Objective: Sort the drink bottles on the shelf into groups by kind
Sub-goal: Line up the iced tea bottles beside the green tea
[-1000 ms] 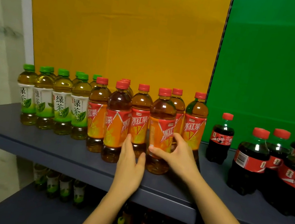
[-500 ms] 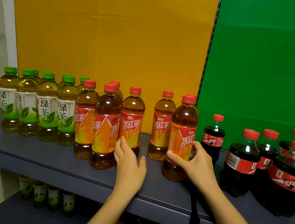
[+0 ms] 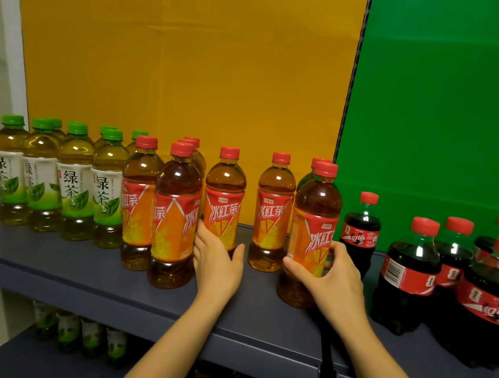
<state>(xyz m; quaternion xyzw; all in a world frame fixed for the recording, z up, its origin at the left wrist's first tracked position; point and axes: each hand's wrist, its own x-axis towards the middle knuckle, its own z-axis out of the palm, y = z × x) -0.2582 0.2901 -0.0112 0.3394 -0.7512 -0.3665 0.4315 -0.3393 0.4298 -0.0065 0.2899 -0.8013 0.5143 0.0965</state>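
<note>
On the grey shelf (image 3: 70,266), cola bottles (image 3: 410,269) stand just right of the rightmost iced tea bottle (image 3: 313,229) and green tea bottles (image 3: 72,183) well to its left, while your right hand (image 3: 335,277) wraps round its label and your left hand (image 3: 218,261), fingers straight, touches another red-capped bottle (image 3: 172,226) left of it.

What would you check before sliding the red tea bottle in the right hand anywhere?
1. Grip: ok. The right hand curls round the label of the front iced red tea bottle.
2. Bottle upright: ok.
3. Free spot: ok. Bare shelf shows between that bottle and the left hand.
4. Left hand clear: ok. It lies flat beside the other red tea bottles, holding nothing.
5. Gap to the small cola bottle: cannot tell; the right hand covers it.
</note>
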